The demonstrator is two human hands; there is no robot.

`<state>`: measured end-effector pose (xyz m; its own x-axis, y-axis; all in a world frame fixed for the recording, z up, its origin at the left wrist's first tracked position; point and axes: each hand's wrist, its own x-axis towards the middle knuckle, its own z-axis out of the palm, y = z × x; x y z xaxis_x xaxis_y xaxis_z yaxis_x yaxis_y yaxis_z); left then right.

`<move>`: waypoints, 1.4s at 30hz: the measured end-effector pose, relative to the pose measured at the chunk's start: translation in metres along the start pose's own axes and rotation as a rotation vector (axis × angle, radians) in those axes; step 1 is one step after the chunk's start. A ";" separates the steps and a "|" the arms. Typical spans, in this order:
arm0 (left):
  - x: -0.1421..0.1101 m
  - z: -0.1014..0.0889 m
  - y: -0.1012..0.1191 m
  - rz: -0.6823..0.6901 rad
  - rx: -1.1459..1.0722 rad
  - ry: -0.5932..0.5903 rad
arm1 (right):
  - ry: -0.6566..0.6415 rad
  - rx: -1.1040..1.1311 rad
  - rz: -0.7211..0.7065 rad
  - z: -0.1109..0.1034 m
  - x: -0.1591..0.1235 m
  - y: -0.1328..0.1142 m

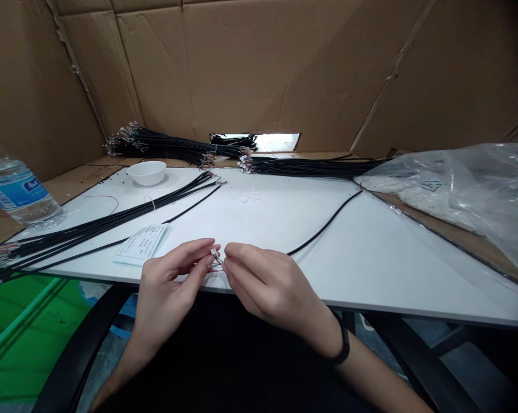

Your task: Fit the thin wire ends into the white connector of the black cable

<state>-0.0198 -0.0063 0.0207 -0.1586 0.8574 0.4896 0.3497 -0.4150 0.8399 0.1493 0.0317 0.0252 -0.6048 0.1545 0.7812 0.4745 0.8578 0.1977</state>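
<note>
My left hand (172, 281) pinches a small white connector (214, 252) between thumb and fingertips, above the front edge of the white board. My right hand (267, 281) is closed beside it, its fingertips pinching the thin wires at the end of a black cable (327, 229). That cable passes out from behind the right hand and curves up to the right across the board. Thin wires show between the two hands, near the connector. Whether the wires sit inside the connector is too small to tell.
Black cable bundles (172, 143) lie along the back, and more cables (112, 218) on the left. Loose white connectors (250, 195) lie mid-board. A white bowl (147, 173), a paper label (142, 244), a water bottle (18, 186) and a plastic bag (456, 189) stand around. Cardboard walls (259, 69) enclose the board.
</note>
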 end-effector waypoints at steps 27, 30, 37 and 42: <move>0.000 0.003 -0.002 0.278 0.264 0.046 | -0.016 0.036 0.000 -0.001 -0.003 -0.001; 0.000 0.003 -0.002 0.283 0.264 0.054 | -0.020 0.037 0.002 -0.001 -0.004 -0.001; -0.002 0.002 -0.004 0.284 0.241 0.051 | 0.001 0.063 0.042 -0.002 0.000 -0.001; -0.003 0.002 -0.006 0.331 0.274 0.056 | 0.012 0.089 0.053 -0.002 0.001 -0.001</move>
<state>-0.0199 -0.0061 0.0139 -0.0443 0.6708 0.7403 0.6210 -0.5619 0.5464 0.1494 0.0296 0.0272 -0.5726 0.1958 0.7961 0.4466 0.8888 0.1026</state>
